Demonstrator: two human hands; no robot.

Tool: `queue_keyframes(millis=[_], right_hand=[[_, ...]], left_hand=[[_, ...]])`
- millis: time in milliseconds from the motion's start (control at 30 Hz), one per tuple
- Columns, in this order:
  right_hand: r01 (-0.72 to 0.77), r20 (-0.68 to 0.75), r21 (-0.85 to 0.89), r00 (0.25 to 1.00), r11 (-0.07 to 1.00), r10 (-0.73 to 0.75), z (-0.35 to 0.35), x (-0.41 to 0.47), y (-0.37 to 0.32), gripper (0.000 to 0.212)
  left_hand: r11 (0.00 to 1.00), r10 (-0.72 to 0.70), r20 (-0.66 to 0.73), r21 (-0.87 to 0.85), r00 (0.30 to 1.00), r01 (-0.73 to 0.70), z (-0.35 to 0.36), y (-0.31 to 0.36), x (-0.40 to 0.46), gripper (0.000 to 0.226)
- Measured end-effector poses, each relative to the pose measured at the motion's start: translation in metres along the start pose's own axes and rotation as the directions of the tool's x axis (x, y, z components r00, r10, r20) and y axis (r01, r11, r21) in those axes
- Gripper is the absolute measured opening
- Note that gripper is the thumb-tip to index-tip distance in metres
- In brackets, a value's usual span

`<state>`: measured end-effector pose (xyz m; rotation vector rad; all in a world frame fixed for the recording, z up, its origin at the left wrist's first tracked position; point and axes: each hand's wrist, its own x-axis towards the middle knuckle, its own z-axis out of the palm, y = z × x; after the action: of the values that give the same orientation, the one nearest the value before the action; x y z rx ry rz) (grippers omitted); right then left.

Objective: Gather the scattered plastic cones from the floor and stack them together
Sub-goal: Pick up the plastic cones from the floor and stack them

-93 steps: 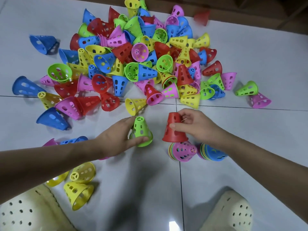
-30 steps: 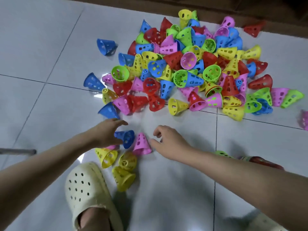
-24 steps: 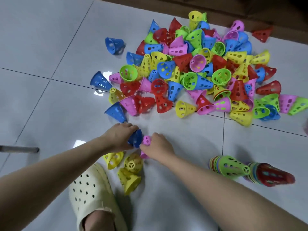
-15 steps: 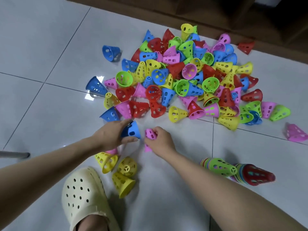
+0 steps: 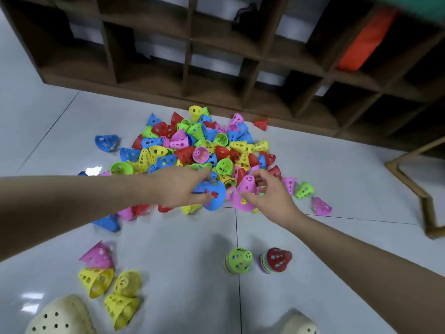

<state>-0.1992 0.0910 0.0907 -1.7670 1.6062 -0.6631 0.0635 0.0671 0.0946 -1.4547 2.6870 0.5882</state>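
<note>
Left hand [image 5: 179,189]: I hold a blue cone [image 5: 212,195] with the fingers wrapped over its narrow end, wide mouth pointing down and to the right, toward the other hand. It sits above the near edge of the big loose pile of cones [image 5: 192,150] on the floor [image 5: 183,256].

Right hand [image 5: 267,195]: I pinch a pink cone [image 5: 243,195], thumb on its near wall and fingertips at its tip; its long axis runs tip up and away, wide rim low and toward me. The two cones lie just beside each other, nearly touching, the blue mouth facing the pink one's side.

Judgement: nesting comes next. The pink tip must line up with the blue mouth, so one cone needs tilting first; both hands are equally close.

Further right and nearer me, two started stacks stand on the floor: one topped by a green cone [image 5: 238,260], one by a red cone [image 5: 276,260]. No container in view; a wooden shelf unit [image 5: 216,56] stands behind the pile.
</note>
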Motion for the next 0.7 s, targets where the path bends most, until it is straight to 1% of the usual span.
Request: queue_keyframes(millis=[100, 167, 267, 333, 433, 500, 567, 633, 700], right_hand=[[-0.022, -0.051, -0.058, 0.999, 0.998, 0.019, -0.039, -0.018, 0.023, 0.036], [-0.059, -0.064, -0.080, 0.997, 0.995, 0.054, -0.059, -0.033, 0.040, 0.036], [-0.117, -0.055, -0.113, 0.992, 0.987, 0.112, -0.079, -0.056, 0.065, 0.034], [-0.153, -0.033, -0.137, 0.988, 0.979, 0.149, -0.085, -0.069, 0.085, 0.032], [-0.192, -0.019, -0.206, 0.981, 0.960, 0.192, -0.087, -0.086, 0.118, 0.032], [-0.177, -0.005, -0.277, 0.983, 0.944, 0.183, -0.085, -0.094, 0.134, 0.032], [-0.168, 0.008, -0.306, 0.984, 0.937, 0.179, -0.079, -0.094, 0.143, 0.031], [-0.170, 0.026, -0.310, 0.982, 0.935, 0.188, -0.074, -0.090, 0.148, 0.030], [-0.165, 0.036, -0.310, 0.982, 0.936, 0.185, -0.070, -0.085, 0.153, 0.030]], left_hand=[[0.996, 0.075, -0.028, 0.056, 0.997, -0.073, 0.001, 0.046, 0.025, 0.050], [0.996, 0.091, -0.043, 0.015, 0.995, -0.090, 0.017, 0.068, 0.039, 0.047], [0.996, 0.074, -0.005, -0.045, 0.997, -0.074, 0.050, 0.094, 0.053, 0.050], [0.997, 0.044, -0.003, -0.064, 0.999, -0.044, 0.077, 0.107, 0.058, 0.051], [0.988, -0.057, 0.004, -0.143, 0.998, 0.057, 0.123, 0.123, 0.061, 0.048], [0.956, -0.149, 0.049, -0.250, 0.988, 0.156, 0.154, 0.129, 0.061, 0.043], [0.909, -0.222, 0.092, -0.340, 0.971, 0.240, 0.176, 0.132, 0.059, 0.034], [0.881, -0.240, 0.115, -0.391, 0.964, 0.266, 0.192, 0.134, 0.057, 0.029], [0.880, -0.224, 0.127, -0.400, 0.966, 0.257, 0.203, 0.135, 0.054, 0.027]])
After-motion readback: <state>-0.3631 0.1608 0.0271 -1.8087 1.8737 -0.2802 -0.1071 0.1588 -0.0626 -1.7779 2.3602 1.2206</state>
